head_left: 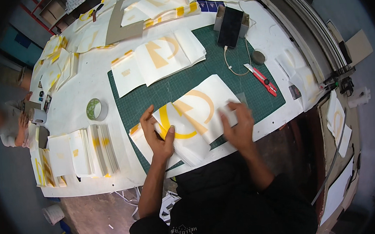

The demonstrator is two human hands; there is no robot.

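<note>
On the green cutting mat (256, 101) in front of me lies a stack of white printed sheets (214, 95) with orange and yellow shapes. Its near left part is folded over, and the layered page edges fan out toward me. My left hand (158, 138) grips this folded part, thumb on top and fingers at its left side. My right hand (240, 124) is at the stack's right edge, smeared by motion. Between its thumb and fingers shows a small pale piece (228, 114) whose kind I cannot make out.
Beyond lies another open stack of printed sheets (161, 58). A red utility knife (261, 80), a round dark puck (258, 57) and a phone (231, 27) on a cable are to the right. A tape roll (96, 109) and standing sheet bundles (83, 152) are left. A person (12, 122) sits far left.
</note>
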